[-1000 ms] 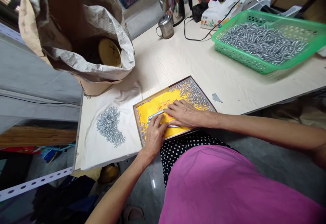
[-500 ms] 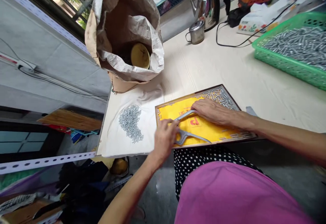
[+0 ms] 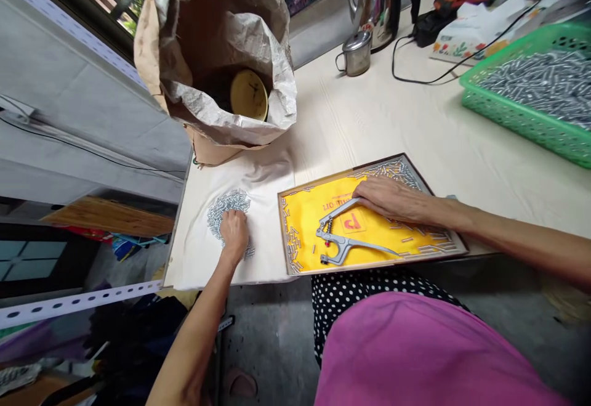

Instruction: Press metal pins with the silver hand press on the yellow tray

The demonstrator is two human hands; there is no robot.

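My right hand [image 3: 392, 199] grips the upper handle of grey metal spring pliers [image 3: 340, 247], whose handles are spread apart. They rest over a shallow tray [image 3: 318, 184] with a yellow lining, where small metal pins [image 3: 294, 243] lie along the edges and in the far corner. On the white cloth left of the tray, my left hand [image 3: 234, 233] is down at a pile of small metal pins [image 3: 226, 206]. Its fingers are closed and point into the pile; whatever is between them is hidden.
Behind the pile stands a large open paper sack [image 3: 184, 110] with a yellowish round container [image 3: 249, 95] inside. A green basket [image 3: 517, 125] full of metal pins sits at the right. Farther back are a lidded metal cup [image 3: 357, 55], a kettle [image 3: 378, 8] and a black cable [image 3: 429, 82].
My left hand has left the head of the pliers and moved left to the pile. The right hand stays on the handle. The pliers' jaw end now shows uncovered.
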